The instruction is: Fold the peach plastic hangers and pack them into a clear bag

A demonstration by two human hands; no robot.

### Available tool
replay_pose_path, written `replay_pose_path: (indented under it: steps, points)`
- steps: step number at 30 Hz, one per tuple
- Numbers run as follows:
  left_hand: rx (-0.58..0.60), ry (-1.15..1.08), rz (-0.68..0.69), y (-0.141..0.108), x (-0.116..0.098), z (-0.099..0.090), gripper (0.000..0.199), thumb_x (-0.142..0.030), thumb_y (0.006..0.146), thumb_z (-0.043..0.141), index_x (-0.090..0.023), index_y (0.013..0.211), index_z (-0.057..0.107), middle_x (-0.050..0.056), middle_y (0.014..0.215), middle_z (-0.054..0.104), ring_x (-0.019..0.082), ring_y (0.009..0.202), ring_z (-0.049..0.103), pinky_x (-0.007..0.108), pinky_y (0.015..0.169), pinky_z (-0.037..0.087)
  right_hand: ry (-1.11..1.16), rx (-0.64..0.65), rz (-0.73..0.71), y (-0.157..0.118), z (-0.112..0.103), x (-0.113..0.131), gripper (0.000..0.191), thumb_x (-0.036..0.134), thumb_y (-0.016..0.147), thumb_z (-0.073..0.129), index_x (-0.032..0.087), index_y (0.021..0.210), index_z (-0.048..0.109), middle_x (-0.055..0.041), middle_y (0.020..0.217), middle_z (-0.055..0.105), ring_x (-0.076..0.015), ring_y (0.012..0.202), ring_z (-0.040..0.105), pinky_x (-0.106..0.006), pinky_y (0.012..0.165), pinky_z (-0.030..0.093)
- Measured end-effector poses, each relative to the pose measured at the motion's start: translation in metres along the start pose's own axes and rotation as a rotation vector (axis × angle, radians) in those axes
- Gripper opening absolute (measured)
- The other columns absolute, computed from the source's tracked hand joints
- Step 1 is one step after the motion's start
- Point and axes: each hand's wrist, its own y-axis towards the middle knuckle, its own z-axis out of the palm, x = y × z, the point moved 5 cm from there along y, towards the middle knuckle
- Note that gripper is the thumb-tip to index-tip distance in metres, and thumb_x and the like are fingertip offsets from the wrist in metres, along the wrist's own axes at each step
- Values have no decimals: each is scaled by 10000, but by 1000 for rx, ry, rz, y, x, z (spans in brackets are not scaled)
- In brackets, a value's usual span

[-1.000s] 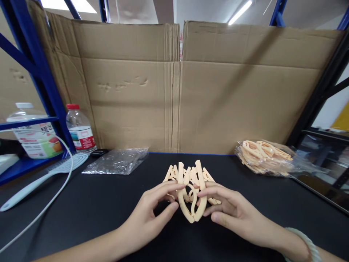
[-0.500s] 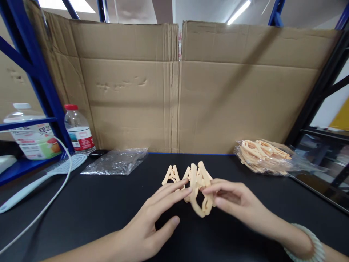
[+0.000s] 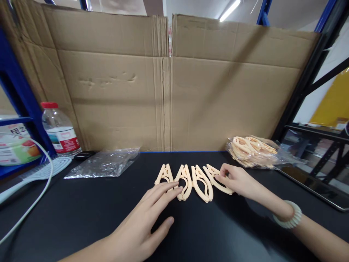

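Several cream folded plastic hangers lie in a row on the black table. My left hand point(image 3: 148, 222) is open, its fingers stretched over the lower ends of the leftmost hanger point(image 3: 164, 174) and the second hanger point(image 3: 188, 182). The third hanger point(image 3: 202, 183) lies free of both hands. At the right end, my right hand point(image 3: 236, 180) has its fingers closed on the fourth hanger point(image 3: 219, 182), which lies slanted with its lower end partly behind the fingers.
A clear bag of cream hangers point(image 3: 252, 151) lies at the back right beside a dark flat panel point(image 3: 313, 185). At left are an empty plastic bag point(image 3: 103, 163), a hairbrush point(image 3: 47, 169), a white cable point(image 3: 32, 203) and a bottle point(image 3: 61, 133). Cardboard point(image 3: 117, 94) stands behind.
My right hand has moved right, and the hangers that overlapped in front of it now lie spread flat in a row. My left hand stays open near the left ones. The view has shifted right.
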Motion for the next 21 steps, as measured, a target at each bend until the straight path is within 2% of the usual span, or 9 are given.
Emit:
replay_pose_path:
  steps: [4, 6, 7, 8, 10, 12, 14, 17, 21]
  points:
    - [0, 72, 0, 0, 0, 1, 530, -205, 888, 487, -346, 1395, 426, 30, 1478, 421, 281, 1327, 408, 483, 1087, 377, -196, 17, -52, -10, -4, 8, 282, 457, 858, 494, 200, 748, 528, -29, 645, 619, -165, 553, 550, -275, 513, 366]
    - [4, 136, -9, 0, 0, 2, 515, -232, 871, 521, -337, 1372, 467, 32, 1483, 420, 302, 1339, 392, 508, 1093, 354, -284, -15, -126, -19, -6, 16, 350, 518, 868, 481, 189, 900, 597, -106, 902, 683, -252, 797, 633, -357, 668, 468]
    - [11, 172, -18, 0, 1, 4, 520, -258, 863, 543, -336, 1372, 470, 32, 1491, 410, 314, 1351, 377, 528, 1102, 329, -304, -23, -178, -24, -5, 21, 427, 551, 865, 482, 181, 1036, 609, -149, 1096, 656, -310, 991, 611, -427, 793, 478]
    - [23, 207, -27, 0, 1, 5, 539, -292, 855, 565, -336, 1382, 460, 31, 1502, 395, 327, 1363, 357, 549, 1109, 300, -308, -12, -232, -30, -2, 27, 528, 581, 862, 481, 180, 1192, 575, -174, 1285, 568, -358, 1176, 518, -498, 911, 438]
    - [59, 258, -39, 0, 0, 9, 603, -373, 837, 601, -348, 1411, 418, 30, 1523, 357, 347, 1387, 312, 578, 1118, 253, -281, 84, -313, -43, 9, 38, 708, 627, 861, 467, 229, 1439, 374, -144, 1519, 318, -389, 1393, 249, -594, 1058, 288]
    - [101, 284, -45, -1, 0, 13, 648, -444, 824, 613, -367, 1426, 385, 23, 1536, 324, 355, 1405, 270, 585, 1120, 236, -240, 220, -360, -55, 24, 47, 737, 635, 883, 426, 308, 1505, 203, -81, 1576, 185, -369, 1439, 107, -628, 1108, 156]
    - [137, 302, -59, 0, 1, 16, 658, -498, 830, 593, -376, 1435, 361, 22, 1546, 294, 357, 1416, 235, 587, 1118, 231, -204, 287, -394, -60, 36, 53, 715, 627, 896, 411, 351, 1502, 151, -52, 1585, 141, -362, 1446, 47, -640, 1117, 67]
    - [219, 323, -82, 6, 8, 17, 640, -554, 881, 493, -355, 1461, 308, 41, 1562, 230, 362, 1428, 179, 596, 1115, 214, -193, 253, -407, -55, 45, 56, 693, 621, 906, 396, 356, 1497, 152, -61, 1584, 129, -373, 1443, 25, -659, 1103, 25]
    - [353, 318, -92, 30, 29, 15, 653, -599, 919, 376, -299, 1486, 254, 93, 1573, 167, 368, 1433, 121, 592, 1114, 199, -275, 204, -375, -28, 53, 57, 688, 648, 910, 328, 325, 1501, 185, -94, 1579, 149, -369, 1443, 54, -657, 1097, 19]
